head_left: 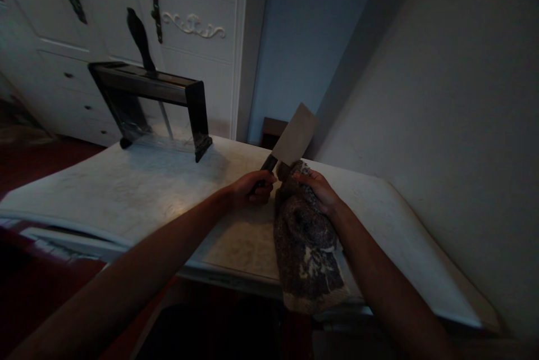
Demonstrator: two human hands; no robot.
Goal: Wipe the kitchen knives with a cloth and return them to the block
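Note:
My left hand (pixel 256 187) is wrapped round the dark handle of a cleaver (pixel 296 134), whose broad blade points up and away to the right. In my right hand (pixel 316 187) is the upper end of a dark, patterned towel (pixel 309 231). The towel's bunched top reaches the lower edge of the blade, and its pale-bordered end hangs over the front edge of the table. Whether the cloth presses on the blade or only lies beside it, I cannot tell.
A black knife holder (pixel 147 83) with clear panels stands on the white table (pixel 147 188) at the left, a dark-handled knife (pixel 138 37) upright in it. White cabinets (pixel 197 73) rise behind. A pale wall (pixel 455 101) borders the table's right side. A brown box-like object (pixel 273 128) sits beyond the far edge.

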